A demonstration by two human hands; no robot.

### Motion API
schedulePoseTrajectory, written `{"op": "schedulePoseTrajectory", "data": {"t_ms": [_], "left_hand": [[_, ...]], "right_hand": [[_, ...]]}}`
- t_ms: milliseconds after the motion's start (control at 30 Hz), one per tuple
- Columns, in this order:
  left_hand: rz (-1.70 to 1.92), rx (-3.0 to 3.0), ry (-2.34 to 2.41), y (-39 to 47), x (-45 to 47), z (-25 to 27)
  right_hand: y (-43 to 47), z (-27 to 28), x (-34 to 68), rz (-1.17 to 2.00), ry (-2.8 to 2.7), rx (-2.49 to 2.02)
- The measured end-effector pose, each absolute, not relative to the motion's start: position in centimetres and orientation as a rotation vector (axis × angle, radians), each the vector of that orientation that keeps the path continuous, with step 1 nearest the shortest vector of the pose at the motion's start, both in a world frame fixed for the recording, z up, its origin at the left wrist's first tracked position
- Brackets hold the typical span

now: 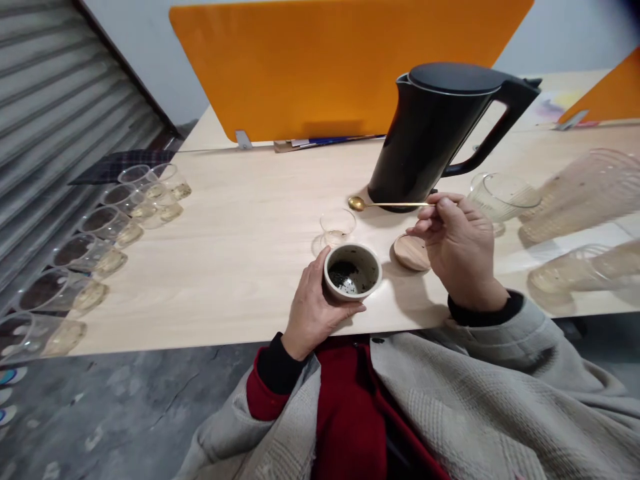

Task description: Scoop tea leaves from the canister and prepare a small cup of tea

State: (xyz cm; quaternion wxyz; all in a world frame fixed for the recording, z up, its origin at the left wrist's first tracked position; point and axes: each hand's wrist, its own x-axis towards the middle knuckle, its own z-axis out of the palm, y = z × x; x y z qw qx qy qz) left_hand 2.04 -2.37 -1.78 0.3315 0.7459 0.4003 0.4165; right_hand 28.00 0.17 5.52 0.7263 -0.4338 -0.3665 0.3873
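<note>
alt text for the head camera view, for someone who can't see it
A person's left hand holds a small ceramic jar with dark loose tea inside, while the right hand holds a gold spoon above the wooden table. A black kettle, a small glass cup and a wooden lid sit nearby.

Glossy gold metal spoon [385, 204]; speckled ceramic jar [353, 271]; matt black kettle [430, 133].

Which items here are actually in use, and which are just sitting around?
In use:
- left hand holding the ceramic jar with dark leaves
- right hand holding the gold spoon
- small glass cup beyond the jar

Lying about:
- black kettle
- wooden lid
- row of glasses
- glass pitchers
</note>
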Motion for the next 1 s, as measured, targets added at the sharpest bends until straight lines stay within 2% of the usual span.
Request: {"op": "schedulePoseTrajectory", "data": {"t_ms": [167,400,600,833,900,1000], "left_hand": [[1.075,1.897,1.070,-2.4,2.1,-1.8],[1.048,1.860,1.073,-2.4,2.2,-1.3],[1.068,1.849,1.097,-2.3,2.2,-1.6],[1.073,1.854,1.101,-2.2,2.1,-2.0],[1.071,1.849,1.095,-2.2,2.1,-2.1],[1.072,1.854,1.079,-2.2,2.2,-2.0]], "right_hand": [[-0.9,6.1,29.8,1.009,-0.353,-0.941],[-3.0,7.1,33.1,0.912,-0.127,-0.930],[-4.8,8.1,36.6,0.426,-0.458,-0.952],[-5.5,6.7,41.0,-0.408,-1.022,-1.591],[-5.2,6.0,42.0,-0.534,-1.196,-1.823],[-4.3,5.4,42.8,-0.547,-1.319,-2.102]]}}
